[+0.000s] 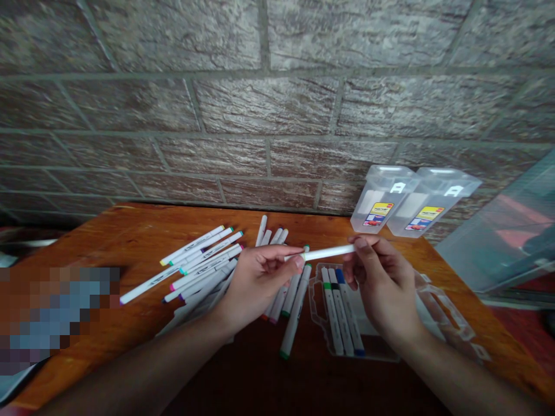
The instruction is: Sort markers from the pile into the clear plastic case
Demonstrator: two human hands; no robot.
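Note:
Between my two hands a white marker is held nearly level above the table. My left hand pinches its left end, and the fingers of my right hand close on its right end. Below my right hand lies an open clear plastic case. Three markers with green, black and blue bands lie side by side in its left part. Several loose white markers lie under and beside my left hand, partly hidden by it. Another pile of markers with coloured ends spreads to the left.
Two clear plastic containers with yellow labels stand at the back right of the wooden table. A brick-patterned wall rises behind it. At the left edge is a blurred-out device. A translucent panel stands at the right.

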